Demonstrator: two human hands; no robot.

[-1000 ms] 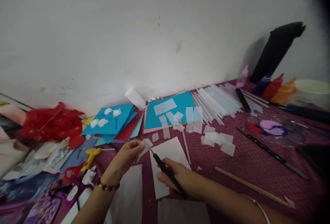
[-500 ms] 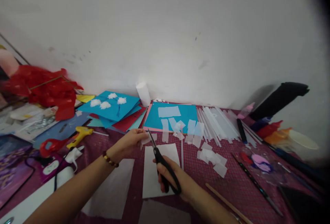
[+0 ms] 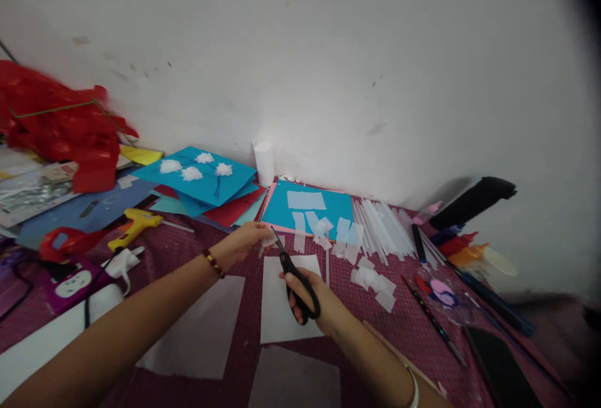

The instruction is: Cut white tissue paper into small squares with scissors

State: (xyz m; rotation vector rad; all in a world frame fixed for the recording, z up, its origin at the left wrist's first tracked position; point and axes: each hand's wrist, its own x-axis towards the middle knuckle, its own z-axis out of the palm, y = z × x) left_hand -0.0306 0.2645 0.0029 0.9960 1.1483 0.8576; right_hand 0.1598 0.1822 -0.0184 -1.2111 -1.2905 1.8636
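My left hand [image 3: 246,239] pinches a small piece of thin white paper [image 3: 269,240]. In my right hand [image 3: 305,289] is a pair of black-handled scissors [image 3: 287,264], its blades pointing up and away at the paper's edge. Whether the blades are cutting the paper I cannot tell. Below them lies a white sheet [image 3: 277,314] on the table. Thin white strips [image 3: 299,231] lie just beyond, partly over a blue sheet [image 3: 277,201]. Small cut squares [image 3: 373,278] form a loose heap to the right of the scissors.
At the left are a yellow glue gun [image 3: 136,228], a purple power strip [image 3: 70,286] and blue cards with white tufts [image 3: 197,192]. White glue sticks [image 3: 382,226], a paintbrush [image 3: 434,320] and a dark phone-like slab [image 3: 498,364] lie right. A wall [image 3: 319,82] stands behind.
The camera view has turned and shifted slightly, so the table things sit differently in the picture. Both hands keep the paper and scissors close together.
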